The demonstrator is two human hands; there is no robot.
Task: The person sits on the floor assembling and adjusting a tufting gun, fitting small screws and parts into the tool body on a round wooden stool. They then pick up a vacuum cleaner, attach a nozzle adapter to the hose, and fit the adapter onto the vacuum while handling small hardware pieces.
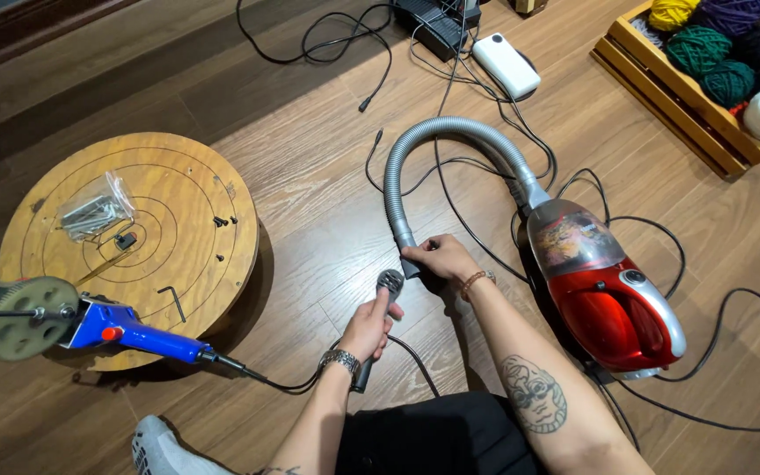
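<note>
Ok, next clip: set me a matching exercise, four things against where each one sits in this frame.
Things:
1. hose end
2. handheld attachment
3. bag of nails
4. yarn balls

Places:
A. in the wooden crate
B. on the round wooden board
C. in the right hand
D. in the left hand

Pairs: 1-C, 2-D, 3-B, 4-A
</note>
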